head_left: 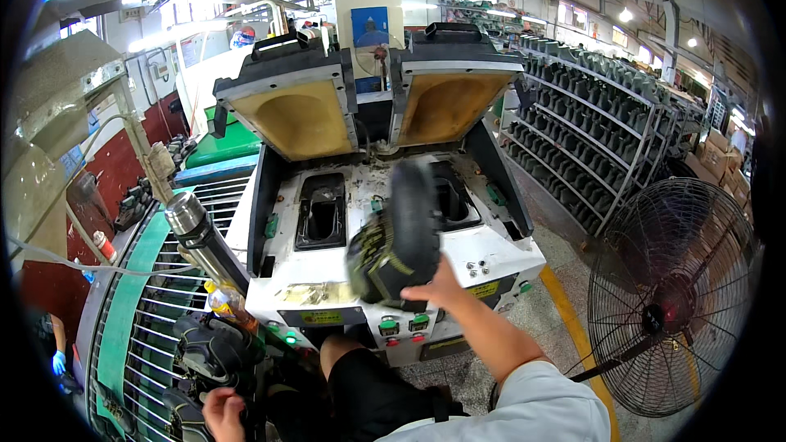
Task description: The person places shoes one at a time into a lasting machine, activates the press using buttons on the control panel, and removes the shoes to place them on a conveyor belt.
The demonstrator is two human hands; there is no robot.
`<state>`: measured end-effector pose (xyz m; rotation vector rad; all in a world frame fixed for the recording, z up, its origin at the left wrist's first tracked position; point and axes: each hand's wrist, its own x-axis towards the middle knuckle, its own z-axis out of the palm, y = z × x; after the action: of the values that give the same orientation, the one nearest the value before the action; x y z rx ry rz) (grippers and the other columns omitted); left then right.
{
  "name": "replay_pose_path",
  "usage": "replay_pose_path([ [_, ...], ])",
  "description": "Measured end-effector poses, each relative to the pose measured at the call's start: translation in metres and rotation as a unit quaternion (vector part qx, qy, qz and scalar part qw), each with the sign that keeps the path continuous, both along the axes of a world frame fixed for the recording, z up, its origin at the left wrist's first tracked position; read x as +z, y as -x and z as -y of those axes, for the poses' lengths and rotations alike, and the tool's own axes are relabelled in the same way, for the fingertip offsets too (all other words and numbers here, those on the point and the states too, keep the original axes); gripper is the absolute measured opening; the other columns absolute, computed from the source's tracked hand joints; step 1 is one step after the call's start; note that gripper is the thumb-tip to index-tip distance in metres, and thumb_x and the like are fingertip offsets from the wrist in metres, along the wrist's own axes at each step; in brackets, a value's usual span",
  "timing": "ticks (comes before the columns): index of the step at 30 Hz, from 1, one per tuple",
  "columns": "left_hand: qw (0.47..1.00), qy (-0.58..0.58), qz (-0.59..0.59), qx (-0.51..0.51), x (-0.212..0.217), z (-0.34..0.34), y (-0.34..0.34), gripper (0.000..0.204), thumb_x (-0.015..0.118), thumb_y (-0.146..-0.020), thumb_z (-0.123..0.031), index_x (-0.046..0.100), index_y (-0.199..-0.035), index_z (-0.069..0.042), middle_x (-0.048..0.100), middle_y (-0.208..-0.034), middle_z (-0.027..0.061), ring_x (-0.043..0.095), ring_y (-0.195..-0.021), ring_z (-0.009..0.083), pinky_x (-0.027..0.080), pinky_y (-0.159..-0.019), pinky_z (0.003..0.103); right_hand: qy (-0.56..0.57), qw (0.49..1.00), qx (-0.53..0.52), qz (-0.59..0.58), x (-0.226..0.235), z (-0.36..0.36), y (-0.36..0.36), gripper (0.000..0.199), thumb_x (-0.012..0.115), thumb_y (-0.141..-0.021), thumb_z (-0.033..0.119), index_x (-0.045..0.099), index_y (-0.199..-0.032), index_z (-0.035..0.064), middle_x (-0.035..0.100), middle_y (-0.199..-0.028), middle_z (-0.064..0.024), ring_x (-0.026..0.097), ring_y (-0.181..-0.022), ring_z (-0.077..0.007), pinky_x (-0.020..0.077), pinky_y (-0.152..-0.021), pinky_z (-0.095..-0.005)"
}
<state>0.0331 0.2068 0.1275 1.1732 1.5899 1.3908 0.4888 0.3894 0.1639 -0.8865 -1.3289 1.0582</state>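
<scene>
While the right hand (435,288) grips a black shoe (399,233) by its heel, lifted above the press's right mould cavity (453,193), a slack grip could drop it; the left hand (223,411), fingers curled, touches black shoes (214,349) on the green rack (123,295) below

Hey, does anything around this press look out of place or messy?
A steel flask and a drink bottle lean tilted against the machine's left corner. The right hand holds a shoe; nothing looks spilled.
</scene>
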Motion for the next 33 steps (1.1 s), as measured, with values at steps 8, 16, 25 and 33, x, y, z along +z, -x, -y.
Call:
replay_pose_path([
  [8,0.924,-0.122,0.354,-0.081,0.006,-0.003,-0.090,0.099,0.076,-0.061,-0.009,0.023,-0.144,0.000,0.048,-0.133,0.0185,0.051,-0.121,0.0351,0.043,-0.101,0.045,0.055,0.922,0.378,0.062,0.033,0.069,0.163,0.097,0.086,-0.061,0.028,0.037,-0.137,-0.0061,0.054,-0.126,-0.0144,0.049,-0.113,-0.0195,0.0375,-0.101,-0.0338],
  [16,0.907,-0.099,0.408,0.040,-0.055,0.103,-0.023,0.095,0.074,-0.054,-0.008,0.033,-0.139,0.000,0.054,-0.125,0.0171,0.057,-0.111,0.0342,0.049,-0.095,0.045,0.212,0.837,0.504,0.002,-0.012,0.112,0.268,0.076,0.082,-0.068,0.020,0.046,-0.130,-0.0064,0.059,-0.119,-0.0117,0.054,-0.108,-0.0175,0.0408,-0.098,-0.0311],
  [25,0.841,-0.182,0.499,0.101,-0.005,0.096,-0.010,0.088,0.068,-0.059,-0.011,0.033,-0.138,0.004,0.054,-0.124,0.0225,0.058,-0.111,0.0360,0.048,-0.097,0.046,0.257,0.849,0.446,-0.117,-0.032,0.070,0.325,0.085,0.077,-0.073,0.011,0.030,-0.144,0.0016,0.050,-0.129,-0.0129,0.049,-0.117,-0.0232,0.0392,-0.100,-0.0370],
  [33,0.848,-0.184,0.449,0.215,0.032,0.033,0.109,0.064,0.053,-0.076,-0.034,0.047,-0.129,0.002,0.058,-0.121,0.0238,0.060,-0.104,0.0384,0.048,-0.094,0.049,-0.343,0.826,0.264,0.360,-0.056,-0.016,0.380,0.086,0.077,-0.062,0.025,0.040,-0.137,0.0033,0.044,-0.136,-0.0190,0.038,-0.130,-0.0385,0.0311,-0.108,-0.0474],
])
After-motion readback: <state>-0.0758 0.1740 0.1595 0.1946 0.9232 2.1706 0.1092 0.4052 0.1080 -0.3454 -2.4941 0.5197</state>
